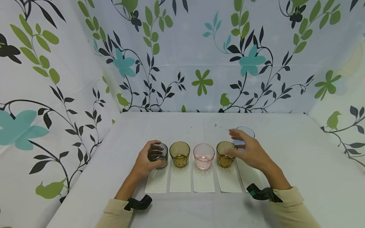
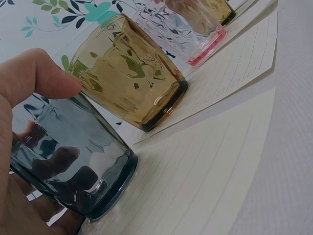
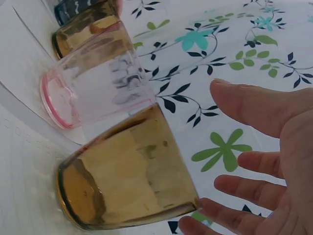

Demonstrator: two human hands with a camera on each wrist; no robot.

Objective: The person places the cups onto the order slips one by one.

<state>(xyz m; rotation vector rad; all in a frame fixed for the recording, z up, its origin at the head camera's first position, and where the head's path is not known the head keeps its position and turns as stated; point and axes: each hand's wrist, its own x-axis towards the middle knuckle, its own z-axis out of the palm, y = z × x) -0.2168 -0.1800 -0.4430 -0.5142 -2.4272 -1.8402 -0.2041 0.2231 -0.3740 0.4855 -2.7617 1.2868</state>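
Observation:
My left hand [image 1: 145, 161] grips a dark grey-blue glass [image 2: 105, 159], thumb on the near side and fingers around the far side. To its right stand an amber glass [image 1: 179, 153], a pink-rimmed clear glass [image 1: 203, 157] and a second amber glass [image 1: 223, 148]. My right hand [image 1: 251, 152] hovers just right of that second amber glass, its fingers spread and nothing held. In the right wrist view a gap shows between the thumb and this amber glass [image 3: 132, 171]; whether a fingertip touches its rim I cannot tell. A pale blue glass [image 1: 249, 130] stands behind the right hand, partly hidden.
Several lined paper strips [image 1: 203, 183] lie side by side in front of the glasses on a white-covered table [image 1: 185, 209]. A leaf-and-flower patterned cloth [image 1: 182, 63] hangs behind and at both sides. Each wrist carries a black camera band [image 1: 139, 202].

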